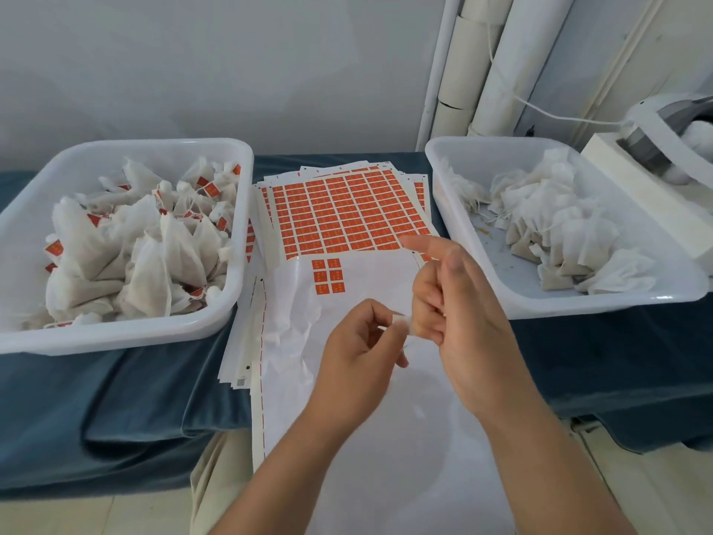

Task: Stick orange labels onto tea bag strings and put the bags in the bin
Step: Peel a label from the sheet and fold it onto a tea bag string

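My left hand [359, 341] pinches a small white end of a tea bag string [401, 322] between thumb and fingertips, above the near label sheet. My right hand [459, 303] is right beside it. Its lower fingers curl against the same white piece and its index finger points out towards the orange labels. The tea bag itself is hidden. The near sheet [347, 341] is mostly peeled, with several orange labels [328, 276] left on it. A full sheet of orange labels [343, 214] lies behind it. The left bin [127, 334] holds labelled tea bags [146, 245].
The right white bin [578, 303] holds unlabelled tea bags [559, 225]. Both bins sit on a table under a blue cloth [115, 399]. A white machine [656, 156] stands at the far right, with white pipes [494, 63] against the wall behind.
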A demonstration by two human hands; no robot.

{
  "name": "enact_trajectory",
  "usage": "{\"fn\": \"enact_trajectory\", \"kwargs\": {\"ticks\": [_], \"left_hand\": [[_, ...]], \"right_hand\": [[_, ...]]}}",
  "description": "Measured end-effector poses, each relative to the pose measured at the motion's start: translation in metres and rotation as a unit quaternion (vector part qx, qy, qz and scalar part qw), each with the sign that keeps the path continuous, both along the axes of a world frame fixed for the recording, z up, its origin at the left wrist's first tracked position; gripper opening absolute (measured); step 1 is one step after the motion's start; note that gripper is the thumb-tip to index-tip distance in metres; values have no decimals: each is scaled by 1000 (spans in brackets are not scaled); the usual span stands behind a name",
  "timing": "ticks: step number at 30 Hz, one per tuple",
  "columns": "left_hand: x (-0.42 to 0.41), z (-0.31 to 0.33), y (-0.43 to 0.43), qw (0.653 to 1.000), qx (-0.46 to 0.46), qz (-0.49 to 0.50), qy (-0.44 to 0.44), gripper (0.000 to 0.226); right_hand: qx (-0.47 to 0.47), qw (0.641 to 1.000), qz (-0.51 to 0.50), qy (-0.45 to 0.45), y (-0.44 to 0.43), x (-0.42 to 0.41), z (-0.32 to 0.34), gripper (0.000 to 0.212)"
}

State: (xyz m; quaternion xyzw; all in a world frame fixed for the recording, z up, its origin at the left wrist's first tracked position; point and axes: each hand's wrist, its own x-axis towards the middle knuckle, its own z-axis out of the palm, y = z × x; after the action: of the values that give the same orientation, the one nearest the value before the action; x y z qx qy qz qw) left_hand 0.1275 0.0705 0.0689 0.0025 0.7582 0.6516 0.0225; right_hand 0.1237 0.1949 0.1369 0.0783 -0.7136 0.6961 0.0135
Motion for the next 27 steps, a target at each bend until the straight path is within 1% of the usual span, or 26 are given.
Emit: {"fn": "enact_trajectory", "kwargs": {"ticks": [4, 5, 7, 10, 13, 16, 20, 23, 27], "left_hand": [[-1, 5, -10, 999, 33, -12, 3, 16], [-2, 7, -12, 999, 35, -15, 6, 16], [-2, 10, -15, 999, 36, -19, 14, 23], [-2, 12, -18, 999, 44, -18, 14, 31], [-1, 13, -20, 998, 18, -51, 27, 35], [1, 13, -21, 995, -10, -86, 42, 38], [4, 7, -21, 992, -27, -103, 60, 39], [4, 4, -23, 989, -54, -113, 77, 37], [8, 5, -27, 983, -39, -145, 103, 37]], "right_hand": [[5, 997, 51, -60, -3, -7, 5, 56], [4, 996, 58, -72, -3, -7, 5, 55], [6, 994, 69, -89, -4, -8, 5, 56], [20, 993, 71, -96, -5, -7, 5, 59], [27, 992, 74, -102, -6, -7, 5, 57], [32, 988, 85, -128, -7, -10, 7, 58], [41, 982, 97, -157, -7, -13, 8, 66], [51, 977, 102, -179, -7, -17, 7, 66], [58, 974, 105, -194, -7, -22, 7, 65]]}}
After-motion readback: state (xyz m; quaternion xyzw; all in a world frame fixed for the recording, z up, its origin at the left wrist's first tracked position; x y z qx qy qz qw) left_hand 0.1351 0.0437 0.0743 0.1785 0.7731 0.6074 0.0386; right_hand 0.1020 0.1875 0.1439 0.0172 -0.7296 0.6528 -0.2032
